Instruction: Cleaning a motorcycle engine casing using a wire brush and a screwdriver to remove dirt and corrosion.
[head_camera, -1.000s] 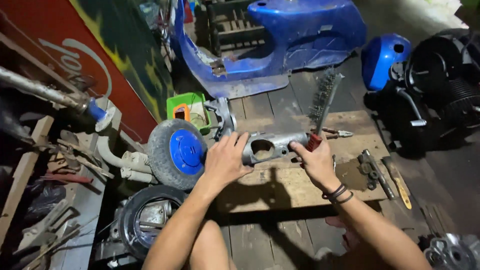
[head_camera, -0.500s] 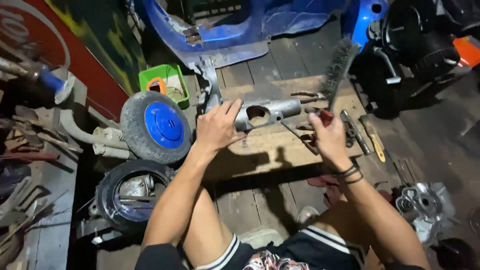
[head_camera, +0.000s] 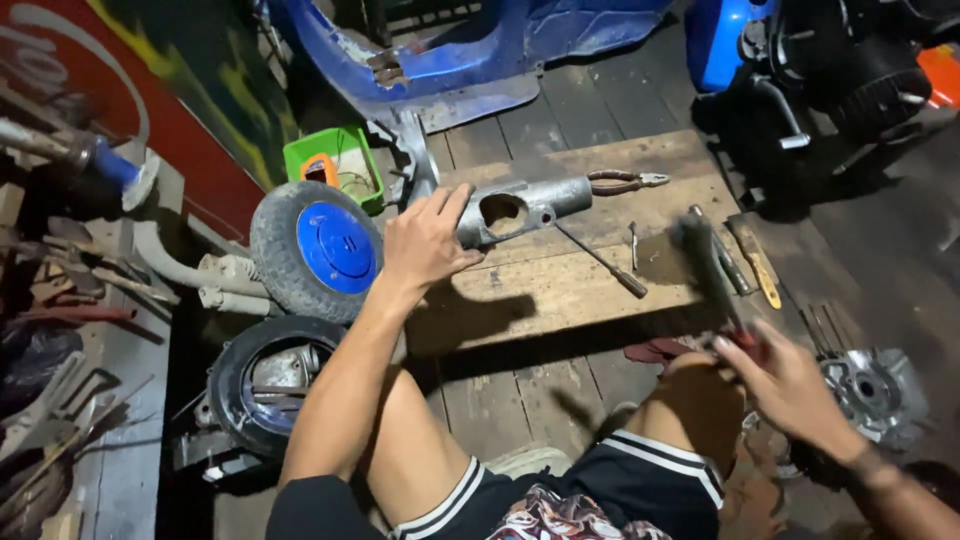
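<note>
Nearby, green tray holds an orange object.

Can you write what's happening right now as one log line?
left hand: steadies grey metal housing on wooden board | right hand: holds wire brush, raised off the board, blurred
</note>
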